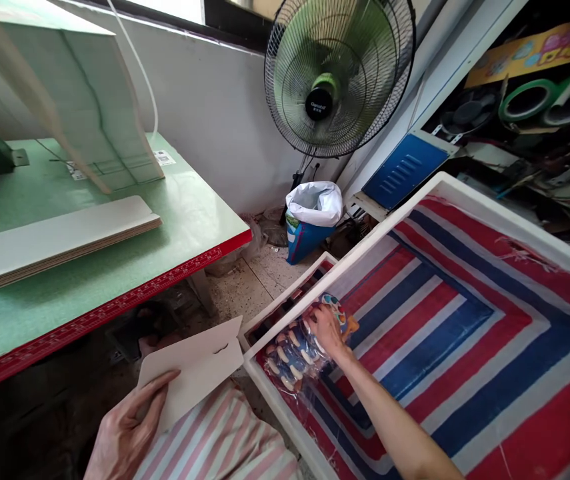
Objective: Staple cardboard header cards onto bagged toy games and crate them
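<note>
My left hand (pixel 129 423) grips a folded white card (pixel 189 377) by its near end, thumb on top. A slit shows near the card's far edge. Inside the striped tray, at its left corner, my right hand (pixel 325 328) has its fingers bent down on a clear plastic pack of small colourful pieces (pixel 292 357). The pieces are blue, cream and brown, lined up in rows; their exact kind I cannot make out. A rounder, multicoloured part (pixel 333 305) with an orange tip shows just beyond my fingers. My fingertips are partly hidden.
A white-rimmed tray (pixel 509 217) lined with red, blue and white striped cloth fills the right. At left, a green table (pixel 199 200) with a red edge carries a stack of white card (pixel 59 233). A fan (pixel 319 103) and an open sack (pixel 309 227) stand behind.
</note>
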{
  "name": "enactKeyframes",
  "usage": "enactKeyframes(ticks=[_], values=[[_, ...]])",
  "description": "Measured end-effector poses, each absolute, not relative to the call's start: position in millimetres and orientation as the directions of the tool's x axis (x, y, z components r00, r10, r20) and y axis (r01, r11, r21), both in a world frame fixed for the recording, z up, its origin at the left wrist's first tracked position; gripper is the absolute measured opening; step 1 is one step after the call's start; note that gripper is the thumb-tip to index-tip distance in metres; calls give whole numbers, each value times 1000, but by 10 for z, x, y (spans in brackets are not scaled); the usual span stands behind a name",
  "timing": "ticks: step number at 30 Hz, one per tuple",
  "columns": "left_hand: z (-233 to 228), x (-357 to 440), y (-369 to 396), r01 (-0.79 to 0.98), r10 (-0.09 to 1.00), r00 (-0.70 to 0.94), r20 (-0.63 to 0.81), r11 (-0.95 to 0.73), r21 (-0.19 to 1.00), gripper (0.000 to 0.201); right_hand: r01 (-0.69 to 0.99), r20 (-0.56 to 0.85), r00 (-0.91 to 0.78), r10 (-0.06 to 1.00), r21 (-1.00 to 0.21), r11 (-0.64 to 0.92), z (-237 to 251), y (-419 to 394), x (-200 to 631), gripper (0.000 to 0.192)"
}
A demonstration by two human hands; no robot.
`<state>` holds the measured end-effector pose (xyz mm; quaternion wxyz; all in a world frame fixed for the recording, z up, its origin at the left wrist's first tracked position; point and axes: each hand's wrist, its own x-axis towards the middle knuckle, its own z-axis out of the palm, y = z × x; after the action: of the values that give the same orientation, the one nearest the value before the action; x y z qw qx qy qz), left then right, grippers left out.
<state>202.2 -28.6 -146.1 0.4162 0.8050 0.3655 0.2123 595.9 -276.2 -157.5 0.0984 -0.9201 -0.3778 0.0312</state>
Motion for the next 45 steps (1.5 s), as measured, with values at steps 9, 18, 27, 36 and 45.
enactKeyframes(ticks=[9,18,27,36,45], values=[[-1506,1764,-309,414,804,593,43,-351,840,32,391,-102,792,602,-672,-629,-705,-3124,6374,37],[-1009,1915,-672,294,550,797,250,-714,635,58,-249,-252,793,554,-965,-83,438,-2459,5082,36],[-763,1497,-941,319,768,541,343,-565,761,49,-486,-315,521,793,-874,-28,-53,-1445,3662,40],[-704,866,-862,297,944,323,68,-169,940,48,321,59,418,906,-943,-87,-197,-1016,3591,44],[-755,518,-949,222,953,227,-202,152,963,59,173,-129,60,990,-975,-138,-394,-1037,3630,38]])
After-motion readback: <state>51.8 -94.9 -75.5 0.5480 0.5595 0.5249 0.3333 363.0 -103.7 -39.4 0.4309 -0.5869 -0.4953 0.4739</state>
